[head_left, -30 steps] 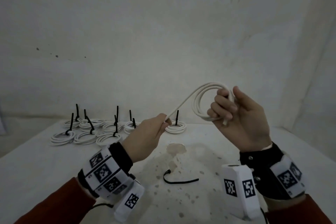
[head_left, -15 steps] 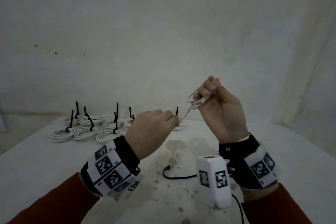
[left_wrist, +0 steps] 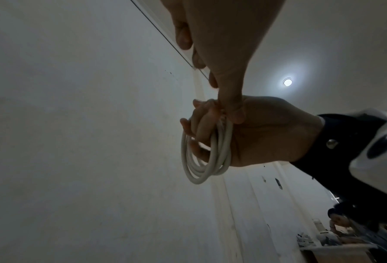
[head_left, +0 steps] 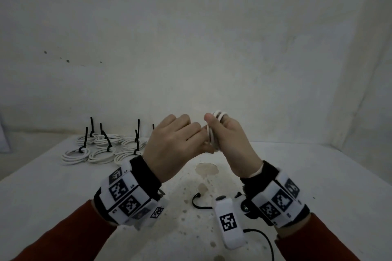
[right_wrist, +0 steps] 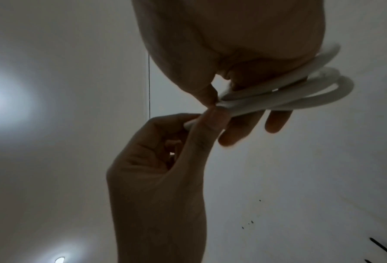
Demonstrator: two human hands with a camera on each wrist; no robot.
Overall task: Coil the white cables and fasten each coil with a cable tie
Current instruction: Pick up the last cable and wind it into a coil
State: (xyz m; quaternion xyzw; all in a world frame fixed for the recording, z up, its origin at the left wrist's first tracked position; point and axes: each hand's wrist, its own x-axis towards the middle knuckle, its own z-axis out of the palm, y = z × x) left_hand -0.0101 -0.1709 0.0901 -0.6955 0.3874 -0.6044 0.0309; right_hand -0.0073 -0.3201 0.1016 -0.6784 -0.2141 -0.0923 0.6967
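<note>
Above the table my right hand (head_left: pixel 220 131) grips a white cable (head_left: pixel 213 133) wound into a small coil of several loops. The loops pass round its fingers in the left wrist view, where the coil (left_wrist: pixel 202 158) hangs below my right hand (left_wrist: pixel 266 131). My left hand (head_left: pixel 201 144) meets it from the left and pinches the cable's free end against the coil. In the right wrist view the left hand (right_wrist: pixel 201 117) holds that end at the coil (right_wrist: pixel 289 96). A loose black cable tie (head_left: pixel 196 199) lies on the table under my hands.
Several finished white coils (head_left: pixel 99 148), each with a black tie sticking up, lie at the table's back left. The white table (head_left: pixel 63 186) has a stained, chipped patch (head_left: pixel 206 168) in the middle. White walls close in behind and to the right.
The straight stretch of cable between my hands has been wound in. My left hand has come right up to the coil, and both hands have drawn together.
</note>
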